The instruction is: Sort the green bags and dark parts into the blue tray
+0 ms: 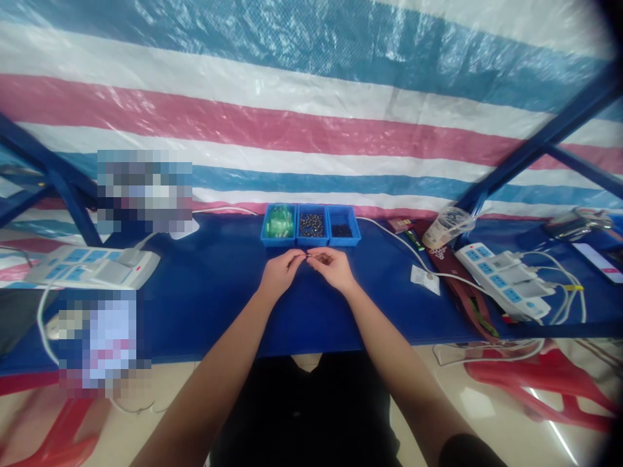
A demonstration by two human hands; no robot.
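My left hand (282,270) and my right hand (333,266) meet fingertip to fingertip above the blue table. Both are closed in a pinch around a tiny dark piece (307,256), too small to name and mostly covered by my fingers. Just beyond them stand three small blue bins side by side. Green, clear-looking pieces (280,222) fill the left bin. Small shiny metal parts (312,225) lie in the middle bin, and small black parts (341,231) in the right bin.
White power strips stand at the left (119,267) and right (503,280) with cables plugged in. A plastic cup (445,227), a dark red strap (455,279) and a small white packet (425,279) lie to the right. Blue metal bars (530,152) slant up at both sides.
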